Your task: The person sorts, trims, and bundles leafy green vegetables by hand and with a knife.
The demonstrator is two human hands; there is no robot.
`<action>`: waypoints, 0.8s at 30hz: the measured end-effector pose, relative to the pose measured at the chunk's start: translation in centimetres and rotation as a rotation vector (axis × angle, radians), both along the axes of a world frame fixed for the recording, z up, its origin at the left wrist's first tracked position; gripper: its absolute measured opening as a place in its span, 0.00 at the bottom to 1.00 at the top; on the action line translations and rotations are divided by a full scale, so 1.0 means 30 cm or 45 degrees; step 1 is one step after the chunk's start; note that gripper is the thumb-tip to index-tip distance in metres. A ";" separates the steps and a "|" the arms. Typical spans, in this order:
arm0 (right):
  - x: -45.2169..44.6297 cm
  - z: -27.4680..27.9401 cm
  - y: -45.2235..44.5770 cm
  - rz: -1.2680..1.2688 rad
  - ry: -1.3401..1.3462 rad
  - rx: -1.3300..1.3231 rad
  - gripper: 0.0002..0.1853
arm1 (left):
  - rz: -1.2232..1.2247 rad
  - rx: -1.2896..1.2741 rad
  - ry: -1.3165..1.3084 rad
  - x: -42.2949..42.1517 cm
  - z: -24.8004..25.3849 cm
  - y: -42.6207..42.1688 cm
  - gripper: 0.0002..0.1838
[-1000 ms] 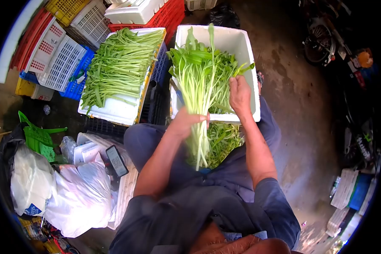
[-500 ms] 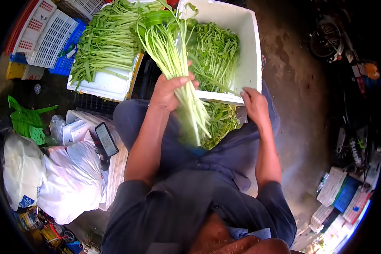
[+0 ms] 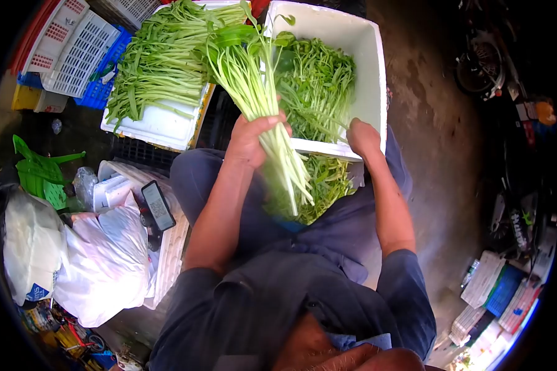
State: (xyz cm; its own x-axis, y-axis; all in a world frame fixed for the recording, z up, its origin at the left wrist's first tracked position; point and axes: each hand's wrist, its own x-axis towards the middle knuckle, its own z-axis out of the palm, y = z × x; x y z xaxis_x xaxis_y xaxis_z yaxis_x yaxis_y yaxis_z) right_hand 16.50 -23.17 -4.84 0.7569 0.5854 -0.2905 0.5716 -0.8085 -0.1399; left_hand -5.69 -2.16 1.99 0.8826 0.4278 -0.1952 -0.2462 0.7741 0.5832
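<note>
My left hand is closed around a thick bunch of water spinach, its leafy end pointing away from me and its pale cut stems hanging over my lap. At the near right corner of a white foam box, my right hand is closed on the end of a thin water spinach stem. More loose water spinach fills the floor of that box. Below its near wall, a heap of leafy trimmings lies between my legs.
Left of the box, a white foam tray carries a big pile of water spinach. Stacked plastic baskets stand at the far left. Nearer are a phone, white plastic bags and a green plastic stool.
My right hand has moved slightly up onto the box corner and turned, its fingers now curled tighter around the stem. The bunch in my left hand stays nearly in place.
</note>
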 end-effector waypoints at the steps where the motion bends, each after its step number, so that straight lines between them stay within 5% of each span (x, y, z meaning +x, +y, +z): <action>1: -0.022 0.044 -0.011 -0.045 -0.020 0.081 0.12 | 0.010 0.001 0.001 0.004 0.002 0.001 0.29; 5: -0.146 0.133 -0.081 -0.149 -0.094 0.757 0.10 | 0.072 0.009 0.096 0.010 0.004 -0.012 0.29; 13: -0.466 0.131 -0.089 -0.528 0.316 1.423 0.12 | 0.170 0.079 0.253 0.046 -0.011 -0.064 0.27; 24: -0.681 0.159 -0.044 -0.221 0.347 1.373 0.12 | 0.172 0.048 0.169 0.046 -0.049 -0.074 0.23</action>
State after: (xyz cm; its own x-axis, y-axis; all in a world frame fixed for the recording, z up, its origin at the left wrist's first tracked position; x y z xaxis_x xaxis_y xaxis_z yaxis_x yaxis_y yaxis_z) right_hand -3.92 -24.48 -0.07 0.8411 0.5236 0.1358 0.3070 -0.2553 -0.9168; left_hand -4.29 -4.36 0.52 0.7842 0.5499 -0.2875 -0.2657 0.7163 0.6452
